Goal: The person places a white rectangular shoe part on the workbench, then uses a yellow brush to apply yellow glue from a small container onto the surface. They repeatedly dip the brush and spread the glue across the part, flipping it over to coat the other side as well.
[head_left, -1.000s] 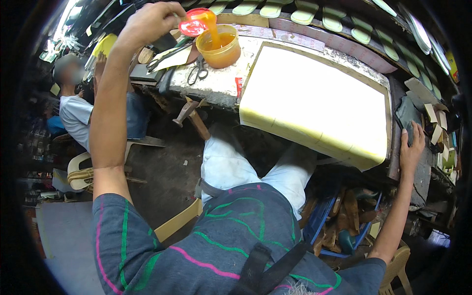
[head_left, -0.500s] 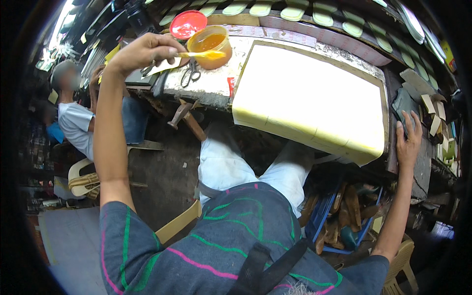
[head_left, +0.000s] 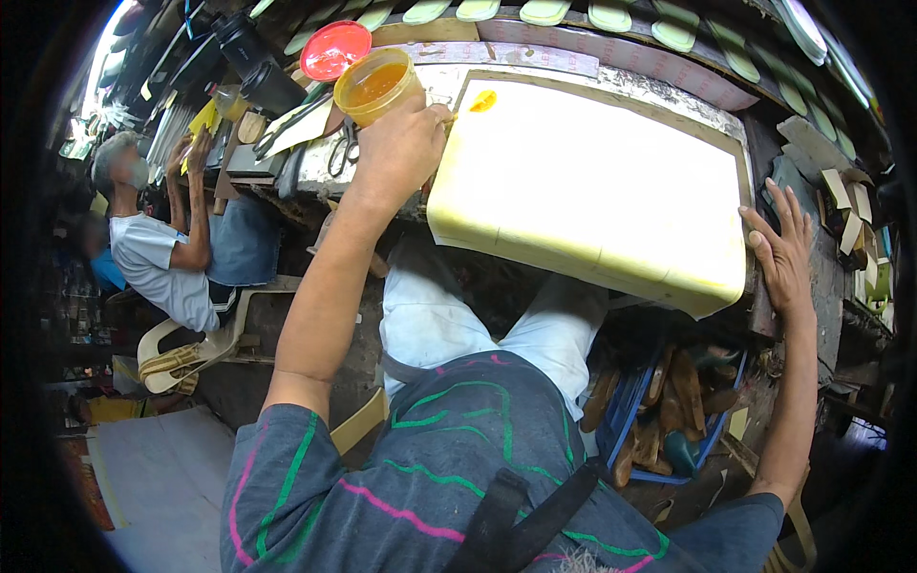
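My left hand (head_left: 406,148) is closed around a glue brush, its fingers pinching the thin handle. The brush's yellow, glue-wet bristles (head_left: 484,100) are at the upper left corner of a large pale yellow sheet (head_left: 592,181), which lies over the bench and hangs past its front edge. Just behind this hand stands a translucent tub (head_left: 375,86) of amber glue, partly covered by the knuckles. Its red lid (head_left: 335,50) lies beyond. My right hand (head_left: 785,253) rests at the bench's right side, beside the sheet's edge, fingers spread and holding nothing.
Scissors (head_left: 344,151) lie left of the tub. Several pale insoles (head_left: 544,11) line the back shelf. A blue crate (head_left: 702,454) of wooden shoe lasts stands below right. On the left a person (head_left: 158,239) sits on a plastic chair. Small boxes (head_left: 850,201) sit far right.
My left hand has moved right and down from above the tub, bringing the brush to the sheet's corner. The right hand has shifted slightly. The seated person has come further into view.
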`<act>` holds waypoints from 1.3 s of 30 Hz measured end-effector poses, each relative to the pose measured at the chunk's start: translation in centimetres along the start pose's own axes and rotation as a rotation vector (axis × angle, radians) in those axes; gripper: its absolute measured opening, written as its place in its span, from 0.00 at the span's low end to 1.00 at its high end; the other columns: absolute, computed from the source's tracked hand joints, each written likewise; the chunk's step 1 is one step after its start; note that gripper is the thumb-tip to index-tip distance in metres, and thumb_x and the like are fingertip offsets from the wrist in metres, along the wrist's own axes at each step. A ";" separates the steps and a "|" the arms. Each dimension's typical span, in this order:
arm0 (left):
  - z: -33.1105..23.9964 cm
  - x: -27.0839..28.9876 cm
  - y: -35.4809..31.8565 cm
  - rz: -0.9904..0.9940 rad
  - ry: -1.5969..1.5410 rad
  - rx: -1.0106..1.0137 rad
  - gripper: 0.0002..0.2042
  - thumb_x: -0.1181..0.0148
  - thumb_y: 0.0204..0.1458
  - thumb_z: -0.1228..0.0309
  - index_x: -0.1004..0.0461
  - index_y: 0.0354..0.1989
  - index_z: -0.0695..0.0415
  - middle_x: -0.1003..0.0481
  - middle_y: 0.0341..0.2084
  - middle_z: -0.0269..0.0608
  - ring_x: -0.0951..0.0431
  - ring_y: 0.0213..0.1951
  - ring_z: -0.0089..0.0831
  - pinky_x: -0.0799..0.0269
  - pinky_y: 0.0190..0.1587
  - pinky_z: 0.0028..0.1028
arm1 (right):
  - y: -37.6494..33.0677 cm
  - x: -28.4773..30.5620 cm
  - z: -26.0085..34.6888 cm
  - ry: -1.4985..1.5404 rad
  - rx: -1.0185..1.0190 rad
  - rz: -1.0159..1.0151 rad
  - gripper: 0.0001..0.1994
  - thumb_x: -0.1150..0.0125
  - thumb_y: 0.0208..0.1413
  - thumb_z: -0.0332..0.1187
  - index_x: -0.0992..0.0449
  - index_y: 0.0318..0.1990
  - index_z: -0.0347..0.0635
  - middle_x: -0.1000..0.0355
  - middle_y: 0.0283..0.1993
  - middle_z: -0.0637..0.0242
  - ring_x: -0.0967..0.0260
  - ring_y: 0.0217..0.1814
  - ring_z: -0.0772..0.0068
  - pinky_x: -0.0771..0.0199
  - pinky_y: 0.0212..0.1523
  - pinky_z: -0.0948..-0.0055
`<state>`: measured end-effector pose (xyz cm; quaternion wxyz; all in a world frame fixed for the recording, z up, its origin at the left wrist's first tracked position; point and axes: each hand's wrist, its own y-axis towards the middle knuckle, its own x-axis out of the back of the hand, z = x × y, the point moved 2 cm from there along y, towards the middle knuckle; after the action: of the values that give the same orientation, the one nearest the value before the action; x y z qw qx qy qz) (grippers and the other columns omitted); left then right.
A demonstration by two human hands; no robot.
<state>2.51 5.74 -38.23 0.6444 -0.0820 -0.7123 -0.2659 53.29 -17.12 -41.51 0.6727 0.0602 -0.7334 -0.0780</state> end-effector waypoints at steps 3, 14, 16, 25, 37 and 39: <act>-0.2 -0.7 0.7 -0.051 0.069 -0.052 0.11 0.41 0.63 0.68 0.13 0.48 0.50 0.18 0.42 0.43 0.15 0.45 0.48 0.20 0.49 0.44 | 0.2 0.0 0.0 0.055 -0.040 0.060 0.26 0.57 0.75 0.61 0.17 0.65 0.67 0.46 0.86 0.70 0.62 0.91 0.56 0.74 0.87 0.41; 0.6 -1.1 0.4 -0.231 0.183 -0.097 0.10 0.38 0.59 0.70 0.12 0.46 0.48 0.19 0.41 0.36 0.17 0.48 0.40 0.18 0.46 0.42 | 0.2 0.2 0.2 0.107 -0.061 0.069 0.27 0.58 0.75 0.61 0.17 0.66 0.66 0.46 0.86 0.69 0.63 0.91 0.55 0.76 0.87 0.40; 0.7 0.0 -0.6 -0.198 0.152 -0.106 0.09 0.37 0.60 0.69 0.12 0.45 0.47 0.19 0.40 0.36 0.17 0.48 0.40 0.19 0.47 0.42 | 0.2 0.2 0.2 0.111 -0.061 0.067 0.27 0.57 0.75 0.61 0.17 0.66 0.65 0.45 0.86 0.69 0.63 0.91 0.55 0.76 0.87 0.40; -0.3 3.7 -3.8 0.007 0.040 -0.031 0.10 0.40 0.61 0.69 0.13 0.43 0.50 0.18 0.39 0.41 0.16 0.46 0.45 0.19 0.47 0.45 | 0.2 -0.4 -0.1 0.131 -0.034 0.041 0.27 0.57 0.76 0.60 0.17 0.66 0.65 0.45 0.86 0.68 0.63 0.91 0.54 0.74 0.87 0.40; -2.3 -0.7 1.4 -0.073 0.244 -0.010 0.10 0.40 0.62 0.69 0.13 0.46 0.49 0.17 0.39 0.42 0.15 0.44 0.44 0.18 0.46 0.46 | 0.0 -0.5 -0.2 0.129 -0.072 0.033 0.27 0.57 0.75 0.62 0.16 0.65 0.66 0.45 0.86 0.68 0.63 0.91 0.55 0.73 0.87 0.40; -3.6 -0.7 1.5 -0.048 0.254 -0.061 0.10 0.40 0.61 0.69 0.14 0.46 0.50 0.18 0.38 0.42 0.15 0.43 0.43 0.17 0.44 0.45 | 0.1 -0.7 -0.4 0.119 -0.079 0.043 0.27 0.57 0.74 0.63 0.16 0.65 0.67 0.45 0.86 0.68 0.63 0.91 0.55 0.73 0.87 0.40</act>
<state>6.50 5.45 -38.39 0.7200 -0.0503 -0.6183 -0.3110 53.75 -16.87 -42.13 0.7183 0.0224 -0.6897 -0.0886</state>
